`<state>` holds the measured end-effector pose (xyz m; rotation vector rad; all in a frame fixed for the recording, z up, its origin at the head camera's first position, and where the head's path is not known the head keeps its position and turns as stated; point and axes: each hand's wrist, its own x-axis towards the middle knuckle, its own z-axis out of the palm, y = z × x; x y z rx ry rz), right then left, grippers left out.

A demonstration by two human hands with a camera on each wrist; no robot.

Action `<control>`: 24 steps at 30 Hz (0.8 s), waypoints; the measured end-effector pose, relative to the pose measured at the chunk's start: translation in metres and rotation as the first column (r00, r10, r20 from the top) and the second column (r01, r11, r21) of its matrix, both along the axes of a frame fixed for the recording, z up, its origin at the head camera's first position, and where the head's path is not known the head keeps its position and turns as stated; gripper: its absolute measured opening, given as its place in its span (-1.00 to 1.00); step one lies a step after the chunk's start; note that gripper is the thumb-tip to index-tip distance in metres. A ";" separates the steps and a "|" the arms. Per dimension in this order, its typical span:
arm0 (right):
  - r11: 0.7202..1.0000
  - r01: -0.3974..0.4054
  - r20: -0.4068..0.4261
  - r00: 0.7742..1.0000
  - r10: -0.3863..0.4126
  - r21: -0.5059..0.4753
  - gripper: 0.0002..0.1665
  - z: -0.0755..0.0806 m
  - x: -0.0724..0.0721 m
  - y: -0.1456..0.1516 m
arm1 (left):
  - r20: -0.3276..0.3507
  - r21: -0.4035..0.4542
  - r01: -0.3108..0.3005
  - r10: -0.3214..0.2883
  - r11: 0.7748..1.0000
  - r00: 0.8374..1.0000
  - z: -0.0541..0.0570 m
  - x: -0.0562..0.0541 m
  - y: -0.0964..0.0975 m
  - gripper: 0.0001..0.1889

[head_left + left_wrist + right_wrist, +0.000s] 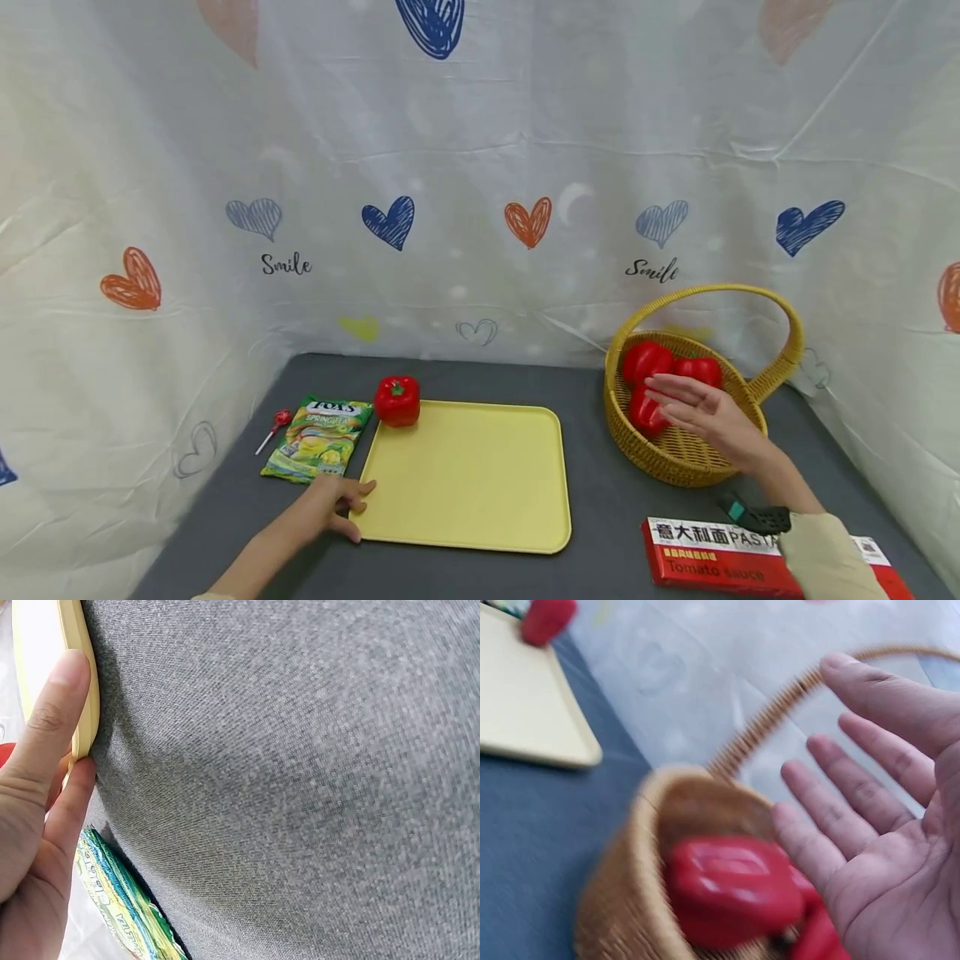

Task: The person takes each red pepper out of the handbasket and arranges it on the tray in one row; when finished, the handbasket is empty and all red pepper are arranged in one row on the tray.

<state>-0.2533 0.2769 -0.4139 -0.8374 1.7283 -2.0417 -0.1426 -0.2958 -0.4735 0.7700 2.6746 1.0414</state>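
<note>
My left hand grips the near left corner of a pale yellow tray, its thumb against the rim. Hovering over the right side of a woven basket, my right hand has its fingers extended and holds nothing. In the basket lie several red bell peppers, partly hidden by that hand in the head view; one pepper shows large in the right wrist view. Another red bell pepper sits upright at the tray's far left corner.
Left of the tray lie a green and yellow FOX'S candy bag and a red lollipop. A red and white pasta box lies at the near right, partly under my right sleeve. The basket's tall handle arches up; a heart-print curtain hangs behind.
</note>
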 end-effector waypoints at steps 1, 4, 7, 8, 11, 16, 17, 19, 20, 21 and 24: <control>1.000 0.013 0.023 1.000 -0.013 -0.007 -0.46 0.000 0.000 0.011 | -0.003 -0.002 -0.001 0.001 1.000 1.000 0.000 0.000 0.000 -0.64; 0.994 0.105 0.096 0.990 -0.106 0.016 -0.50 -0.001 -0.001 0.037 | -0.010 -0.012 -0.001 0.001 1.000 1.000 0.000 0.000 0.000 -0.65; 0.967 0.230 0.184 0.951 -0.247 0.112 -0.61 -0.002 -0.003 0.052 | -0.016 -0.025 -0.001 0.001 1.000 1.000 0.000 -0.001 -0.001 -0.65; 0.957 0.255 0.223 0.933 -0.281 0.137 -0.66 -0.002 -0.005 0.055 | -0.018 -0.028 0.000 -0.001 1.000 1.000 0.001 -0.001 -0.001 -0.65; 0.946 0.261 0.368 0.874 -0.316 0.193 -0.76 0.000 -0.009 0.059 | -0.025 -0.032 0.001 -0.001 0.999 1.000 0.002 -0.001 -0.002 -0.65; 0.958 0.214 0.604 0.744 -0.286 0.190 -0.76 0.001 -0.019 0.052 | -0.023 -0.016 0.003 -0.003 1.000 1.000 0.003 -0.001 -0.002 -0.63; 0.955 0.203 0.604 0.740 -0.294 0.217 -0.74 0.001 -0.021 0.049 | -0.016 -0.011 0.003 -0.004 1.000 1.000 0.002 0.000 -0.002 -0.63; 0.938 0.199 0.600 0.726 -0.335 0.283 -0.54 -0.001 -0.025 0.044 | -0.010 -0.005 0.005 -0.005 1.000 1.000 0.000 0.000 -0.002 -0.63; 0.927 0.192 0.585 0.729 -0.354 0.322 -0.40 -0.002 -0.027 0.041 | -0.006 -0.001 0.006 -0.006 1.000 1.000 0.000 0.000 -0.001 -0.63; 0.917 0.184 0.570 0.735 -0.367 0.353 -0.26 -0.004 -0.030 0.038 | -0.004 0.002 0.005 -0.005 1.000 1.000 -0.001 0.000 -0.001 -0.63; 0.901 0.177 0.573 0.719 -0.393 0.396 0.01 -0.009 -0.035 0.029 | 0.000 0.007 0.001 -0.001 1.000 1.000 -0.003 0.000 -0.001 -0.64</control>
